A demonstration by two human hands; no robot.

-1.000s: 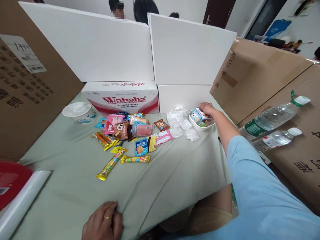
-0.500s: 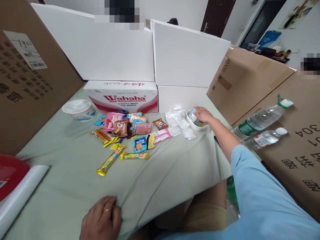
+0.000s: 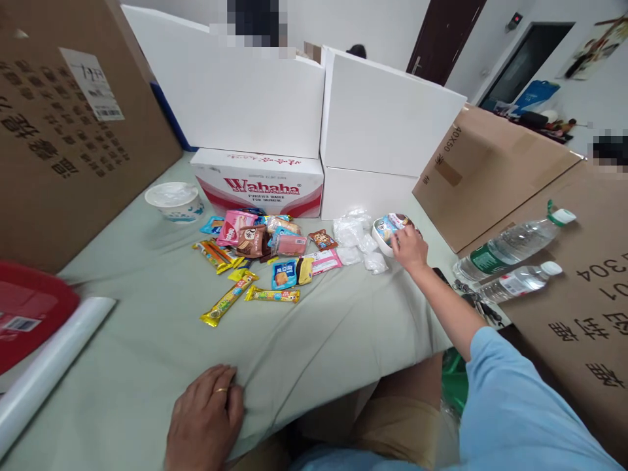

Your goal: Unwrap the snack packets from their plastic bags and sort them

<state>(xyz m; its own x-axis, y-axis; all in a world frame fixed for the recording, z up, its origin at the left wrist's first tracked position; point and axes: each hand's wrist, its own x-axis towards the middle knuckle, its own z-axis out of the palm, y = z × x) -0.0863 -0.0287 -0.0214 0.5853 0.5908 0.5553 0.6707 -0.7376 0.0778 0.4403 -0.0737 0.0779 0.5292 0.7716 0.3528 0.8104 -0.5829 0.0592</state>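
Resting at the bottom of the frame, left of centre, the left hand point(image 3: 205, 417) lies on the cloth point(image 3: 318, 337), fingers together and loosely curled, palm hidden, so no telling whether it holds anything. Cloth stretches ahead to the yellow bars point(image 3: 228, 299); its near edge slants up rightward. Right of centre, the right hand point(image 3: 411, 248), fingers half bent, is at the bowl point(image 3: 383, 247): small, white, heaped with blue and brown packets point(image 3: 386, 227); gripping one? Can't tell. Crumpled plastic point(image 3: 352, 230) sits just left, white panels point(image 3: 392, 114) behind.
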